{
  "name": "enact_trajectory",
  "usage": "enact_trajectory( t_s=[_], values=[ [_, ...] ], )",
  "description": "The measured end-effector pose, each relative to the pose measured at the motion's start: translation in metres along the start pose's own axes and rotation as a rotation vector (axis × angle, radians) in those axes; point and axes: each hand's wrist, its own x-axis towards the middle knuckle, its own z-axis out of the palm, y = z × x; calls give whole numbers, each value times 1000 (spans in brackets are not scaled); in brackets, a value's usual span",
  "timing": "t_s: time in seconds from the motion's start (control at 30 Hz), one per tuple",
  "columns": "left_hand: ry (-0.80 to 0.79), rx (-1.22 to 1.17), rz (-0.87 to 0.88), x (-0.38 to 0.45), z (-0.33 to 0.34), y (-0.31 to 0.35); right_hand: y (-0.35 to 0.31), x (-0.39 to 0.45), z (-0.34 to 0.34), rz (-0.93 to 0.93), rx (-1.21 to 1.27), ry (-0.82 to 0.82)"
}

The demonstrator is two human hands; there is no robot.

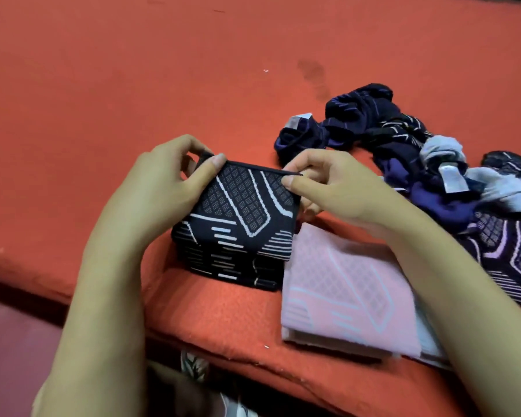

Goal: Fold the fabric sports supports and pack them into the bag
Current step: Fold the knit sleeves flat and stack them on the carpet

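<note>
Head view: my left hand (166, 182) and right hand (328, 185) pinch the black support (241, 212) with their fingers (295, 183) near the red table's (103, 85) front edge.

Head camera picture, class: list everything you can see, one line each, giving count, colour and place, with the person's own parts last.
Folded support: one, black with white lines, held up at centre over a pile.
Black pile: one stack of folded supports, black and white, under the held one.
Pink pile: one stack, pale pink, right of the black pile.
Unfolded heap: count unclear, navy, purple and grey, on the right.
Cloth surface: one, orange-red, under everything.
Left hand: pinches the support's top left corner.
Right hand: pinches its top right edge.
</note>
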Motion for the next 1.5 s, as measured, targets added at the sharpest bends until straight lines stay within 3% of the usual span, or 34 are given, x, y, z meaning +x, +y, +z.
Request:
enact_trajectory(
  t_s=[0.23, 0.47, 0.6, 0.83, 1.03, 1.23, 1.37, 1.5],
  values=[
    [-126, 168, -49, 3, 4, -8, 30, -4, 18, -13, -39, 63],
    [-46, 286, 140, -2, 4, 13, 32, -5, 17, -26, -68, 81],
    [-4, 199, 283, -4, 17, 37, 33, -6, 16, -20, -68, 97],
    [-92, 87, 300, -1, 58, 51, 37, -6, 8, -16, -86, 147],
    [-127, 81, 205, 8, 62, 50, 50, 24, -6, 211, 4, 352],
    [-164, 121, 159, 11, 67, 48, 44, 69, -23, 354, 174, 305],
    [-182, 150, 169, 13, 68, 49, 42, 102, -20, 479, 16, 402],
    [-219, 119, 171, 15, 62, 57, 49, 103, -26, 446, 183, 471]
  ],
)
